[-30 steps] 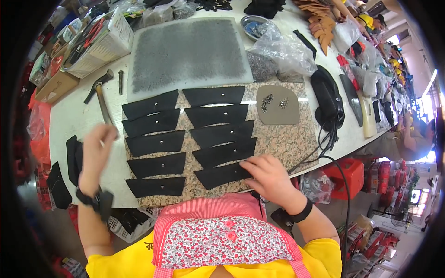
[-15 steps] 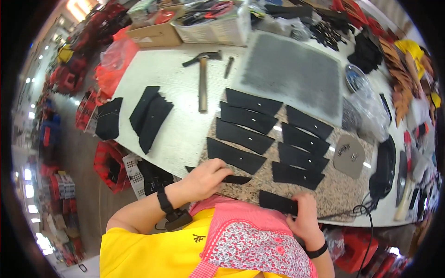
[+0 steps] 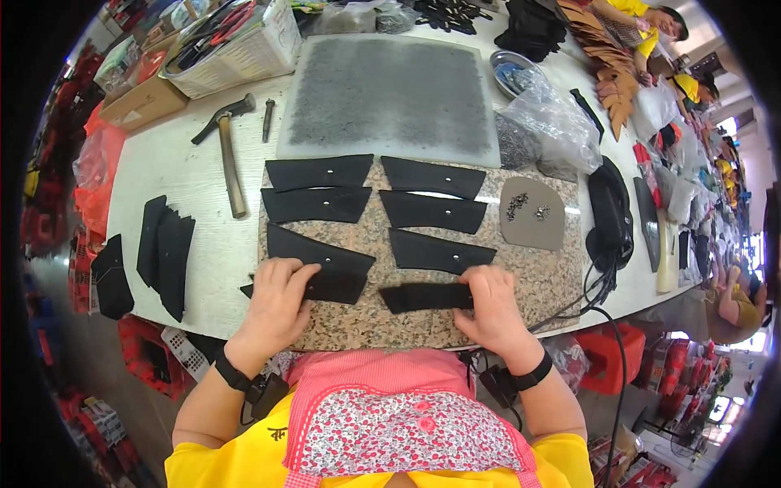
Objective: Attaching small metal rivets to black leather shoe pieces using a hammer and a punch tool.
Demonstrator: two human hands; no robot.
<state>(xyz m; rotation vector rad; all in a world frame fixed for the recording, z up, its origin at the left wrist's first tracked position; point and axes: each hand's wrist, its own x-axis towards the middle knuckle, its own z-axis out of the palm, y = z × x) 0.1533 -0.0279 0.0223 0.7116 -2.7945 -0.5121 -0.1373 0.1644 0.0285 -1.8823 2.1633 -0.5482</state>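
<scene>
My left hand [image 3: 281, 302] is closed with its fingertips on a black fabric piece [image 3: 338, 272] in the left column; a dark edge of fabric also shows at its outer side. My right hand [image 3: 491, 311] pinches the right end of a folded or stacked black strip [image 3: 419, 297], below the right column. Above it lie further flat black pieces, each with a small light dot, such as a curved-edge piece [image 3: 439, 250] and the top left piece [image 3: 320, 172]. All rest on a speckled stone slab [image 3: 350, 329]. What the left thumb presses is partly hidden.
A grey cutting mat [image 3: 386, 98] lies beyond the slab, with a hammer [image 3: 230, 167] and a metal punch [image 3: 268, 120] to its left. More black pieces [image 3: 167, 256] sit far left. On the right are a brown pad [image 3: 533, 215] with small metal bits, a plastic bag [image 3: 557, 122] and cables [image 3: 598, 285].
The view has swung, so the table sits farther left. Both hands have moved up over the slab with black pieces. Fewer separate pieces show in each column.
</scene>
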